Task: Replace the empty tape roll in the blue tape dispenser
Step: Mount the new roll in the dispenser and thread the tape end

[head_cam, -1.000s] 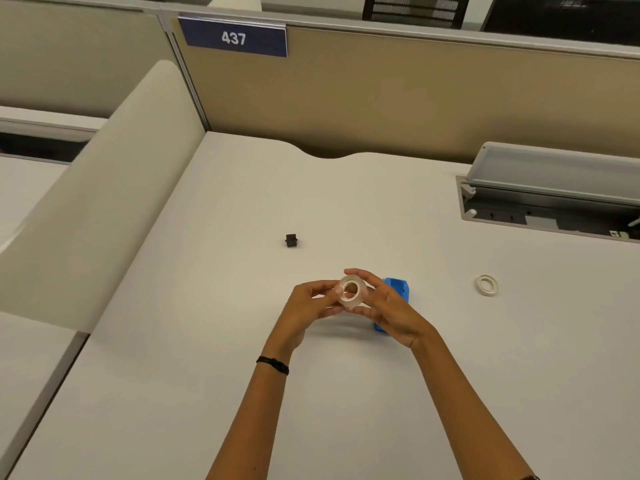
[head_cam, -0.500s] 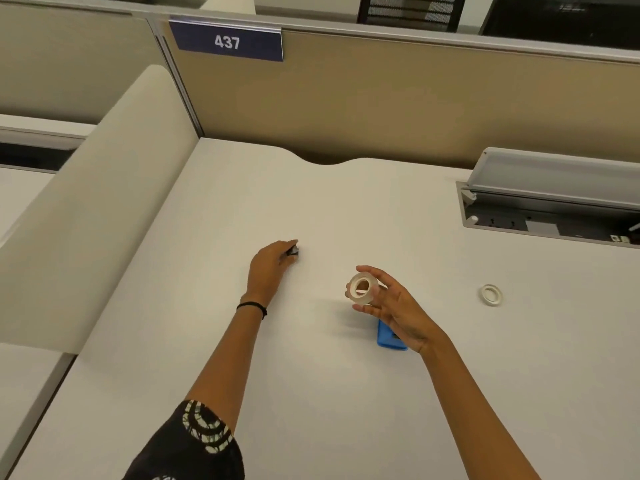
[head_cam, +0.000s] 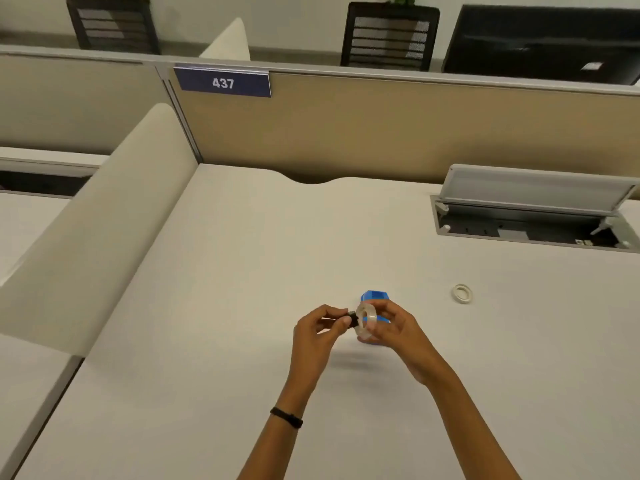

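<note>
Both hands raised together, left hand (head_cam: 317, 336) and right hand (head_cam: 398, 332) (fingers pinched).

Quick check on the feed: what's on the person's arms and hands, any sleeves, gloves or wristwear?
Both forearms are bare, with no gloves and no sleeves in view. The left hand has a thin black band around its wrist. The right hand shows no rings or wristwear that I can make out.

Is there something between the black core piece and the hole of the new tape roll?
Nothing visible. The left hand holds the black core right at the opening of the tape roll, which the right hand holds above the blue dispenser.
</note>
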### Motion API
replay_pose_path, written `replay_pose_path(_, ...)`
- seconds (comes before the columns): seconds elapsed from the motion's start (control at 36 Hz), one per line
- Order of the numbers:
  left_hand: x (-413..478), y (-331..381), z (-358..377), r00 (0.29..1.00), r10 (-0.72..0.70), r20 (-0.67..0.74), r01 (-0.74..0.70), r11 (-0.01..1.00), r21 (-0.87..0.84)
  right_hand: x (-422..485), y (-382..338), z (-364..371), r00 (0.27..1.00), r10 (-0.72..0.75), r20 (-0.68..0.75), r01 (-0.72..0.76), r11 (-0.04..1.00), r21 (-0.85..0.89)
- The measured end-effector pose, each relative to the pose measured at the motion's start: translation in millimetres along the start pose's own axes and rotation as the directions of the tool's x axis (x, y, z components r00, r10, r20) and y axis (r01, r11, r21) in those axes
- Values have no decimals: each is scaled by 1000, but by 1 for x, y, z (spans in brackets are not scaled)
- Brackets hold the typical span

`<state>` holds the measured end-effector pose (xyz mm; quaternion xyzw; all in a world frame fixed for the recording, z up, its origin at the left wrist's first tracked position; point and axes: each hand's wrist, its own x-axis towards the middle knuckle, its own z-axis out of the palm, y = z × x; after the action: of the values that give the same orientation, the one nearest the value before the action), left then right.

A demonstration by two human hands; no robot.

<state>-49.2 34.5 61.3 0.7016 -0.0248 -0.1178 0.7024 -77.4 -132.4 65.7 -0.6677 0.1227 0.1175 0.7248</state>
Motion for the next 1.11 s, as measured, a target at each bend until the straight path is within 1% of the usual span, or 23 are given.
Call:
replay_pose_path(0.14,-23,6,14,999,-51,-5,51,998,-25,-23,-1,-1,997,-59,-57,52,991,-123)
replay_pose_path(0.28,-41,15,26,996,-92,-2,91,987,-134,-42,-4,-5,990,-106,-90,84,973,-215)
replay_pose_path(0.42,-56,21,38,993,-118,15,119,982,-147,-64,-10,-11,982,-181,-60,159,951,-263)
replay_pose_path(0.58,-70,27,52,994,-107,18,108,987,-121,-83,-16,-15,965,-260,-2,245,909,-337)
replay_pose_path(0.69,-77,29,59,998,-68,-15,66,994,-90,-92,-18,-17,954,-299,-21,276,905,-325)
replay_pose_path(0.81,-84,26,64,995,-46,-85,41,997,-60,-97,-20,-15,951,-304,-46,273,903,-331)
replay_pose_path(0.92,-91,26,68,990,9,-138,-16,999,-47,-100,-20,-12,953,-291,-87,251,914,-318)
replay_pose_path(1.0,-94,22,69,987,45,-156,-51,998,-31,-101,-17,-9,953,-280,-114,235,923,-304)
replay_pose_path(1.11,-95,12,68,986,75,-147,-78,997,-13,-100,-5,-6,961,-240,-136,205,952,-229)
